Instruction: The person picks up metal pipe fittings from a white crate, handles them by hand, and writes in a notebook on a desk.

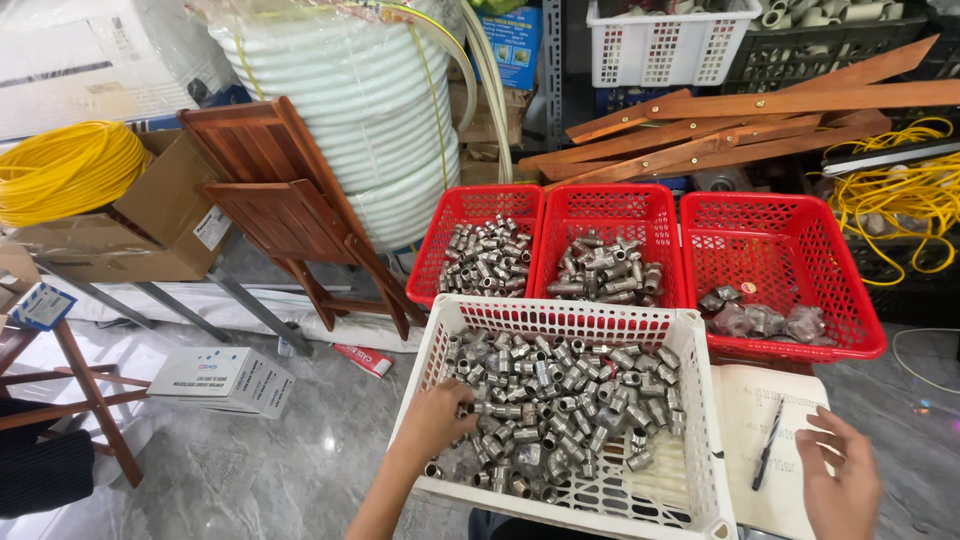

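My left hand [432, 418] reaches into the white basket [570, 322] and rests on its pile of silver metal pipe fittings [560, 400]; the fingertips are buried among them, so whether it grips one is unclear. My right hand [842, 478] lies with fingers spread on an open notebook [745, 400], just right of a black pen [768, 443] lying on the page. Three red baskets stand behind: the left red basket [450, 215] and the middle red basket [610, 205] hold more fittings, and the right red basket [800, 235] holds a few bagged ones.
A folded wooden chair [290, 200] leans on a big coil of white hose [370, 110]. Yellow cable coil [60, 165] sits on a cardboard box at left. Wooden planks [740, 125] and loose yellow cable [900, 195] lie at the back right. A small white box [225, 378] lies on the floor.
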